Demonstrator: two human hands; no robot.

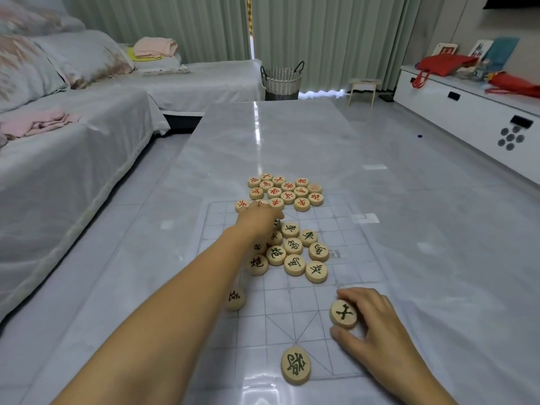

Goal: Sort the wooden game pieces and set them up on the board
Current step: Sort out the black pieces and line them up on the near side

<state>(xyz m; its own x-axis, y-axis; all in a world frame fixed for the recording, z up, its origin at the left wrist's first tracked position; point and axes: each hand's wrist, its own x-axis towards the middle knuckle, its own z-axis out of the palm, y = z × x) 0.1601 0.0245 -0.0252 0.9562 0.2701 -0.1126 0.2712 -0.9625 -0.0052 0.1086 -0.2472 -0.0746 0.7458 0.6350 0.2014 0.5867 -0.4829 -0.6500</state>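
Now, at the tabletop (277,141): the clear board (292,312) lies flat on it, one short end towards us; the sorting looks largely done, the setting-up barely begun.

- Red-marked pieces (288,186) huddle at the board's far edge, some spilling past it onto bare tabletop; dark-marked pieces (293,247) cluster at mid-board, most face up and touching.
- Left hand (258,219) is stretched far forward, knuckles up, over the seam between the two groups; its fingers are bent down out of our sight, so we cannot tell whether it grips anything.
- Right hand (377,323) rests low near the board's near right corner; thumb and fingers pinch the held disc (343,314), its dark mark facing us.
- The centre disc (295,366) already sits on the near edge line, at the foot of the diagonal-crossed square; a stray disc (235,299) lies by the board's left edge.

The relation that matters: the free point beside the centre disc lies towards the near edge and leftward from the held disc; the right hand is far nearer to it than the left; the disc is round, so no long axis to line up, only the mark's facing. We judge a short slide inward the likely move; the risk is nudging the centre disc off its crossing.
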